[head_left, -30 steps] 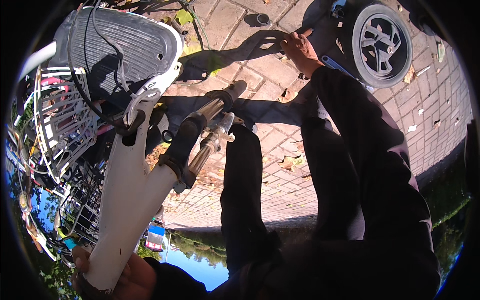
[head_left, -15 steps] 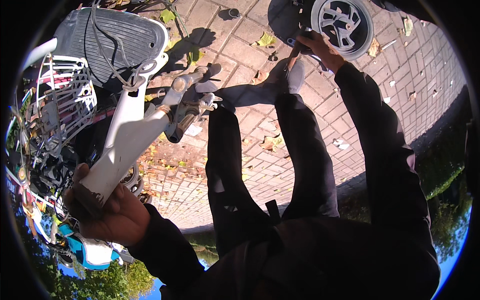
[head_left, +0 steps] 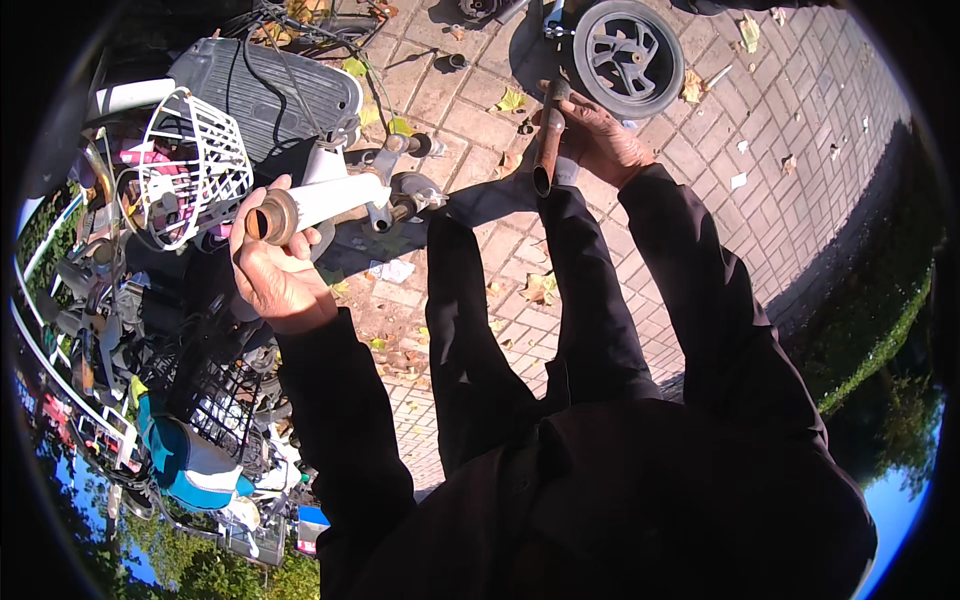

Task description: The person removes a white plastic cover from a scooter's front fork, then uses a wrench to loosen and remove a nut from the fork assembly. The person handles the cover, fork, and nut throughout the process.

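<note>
My left hand [head_left: 280,280] is closed around the near end of a white metal frame tube [head_left: 335,198]. That end has a brownish collar and an open, hollow mouth tilted up at me. Farther along, the tube joins grey metal fittings [head_left: 400,190] close to the paving. In my right hand [head_left: 612,145] is a short rusty metal pipe [head_left: 547,155], gripped near its upper part, its hollow lower end above my right knee. The two pieces are apart. Just beyond the right hand lies a small black-tyred wheel [head_left: 592,85] with grey spokes.
A ribbed dark footboard [head_left: 265,90] with loose cables lies at the far left, beside a white wire basket [head_left: 225,165]. Mixed scrap and a teal-and-white item [head_left: 190,465] fill the left side. Brick paving [head_left: 500,70] carries leaves and small round parts.
My left hand has moved up and right, tilting the tube so its open end shows. My right hand has shifted left, bringing the rusty pipe into plainer view.
</note>
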Available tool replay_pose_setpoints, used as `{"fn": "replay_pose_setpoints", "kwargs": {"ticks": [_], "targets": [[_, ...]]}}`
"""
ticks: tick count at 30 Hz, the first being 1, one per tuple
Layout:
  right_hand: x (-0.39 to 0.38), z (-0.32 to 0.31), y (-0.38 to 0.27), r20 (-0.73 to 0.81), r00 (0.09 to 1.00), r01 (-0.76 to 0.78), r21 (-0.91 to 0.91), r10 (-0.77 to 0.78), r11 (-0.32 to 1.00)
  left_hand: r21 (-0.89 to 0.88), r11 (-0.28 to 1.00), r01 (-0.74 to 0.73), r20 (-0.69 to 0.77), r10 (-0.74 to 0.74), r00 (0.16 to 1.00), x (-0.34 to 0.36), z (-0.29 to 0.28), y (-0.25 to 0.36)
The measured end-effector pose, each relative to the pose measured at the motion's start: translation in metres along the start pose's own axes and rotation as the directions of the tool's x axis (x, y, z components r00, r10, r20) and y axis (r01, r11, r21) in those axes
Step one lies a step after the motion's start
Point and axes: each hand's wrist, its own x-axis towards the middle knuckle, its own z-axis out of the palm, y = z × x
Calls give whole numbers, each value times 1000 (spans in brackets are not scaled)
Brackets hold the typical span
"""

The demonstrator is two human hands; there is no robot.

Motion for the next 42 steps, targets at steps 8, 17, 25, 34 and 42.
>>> {"fn": "replay_pose_setpoints", "kwargs": {"ticks": [8,17,25,34,42], "targets": [[-24,89,-4,-5,1000,-13,-112,12,994,-24,995,96,159,-91,983,1,-7,10],[-35,158,-13,-123,991,41,-110,-55,993,-61,981,183,110,-175,978,1,-5,15],[-8,253,-50,9,967,249,-236,-254,939,-20,990,137,226,-129,966,-1,-15,8],[24,348,-56,146,931,362,-268,-333,893,-91,983,157,272,-127,954,1,-16,6],[49,346,-50,249,956,252,-441,-153,861,-264,952,153,211,-98,973,-6,-8,6]]}}
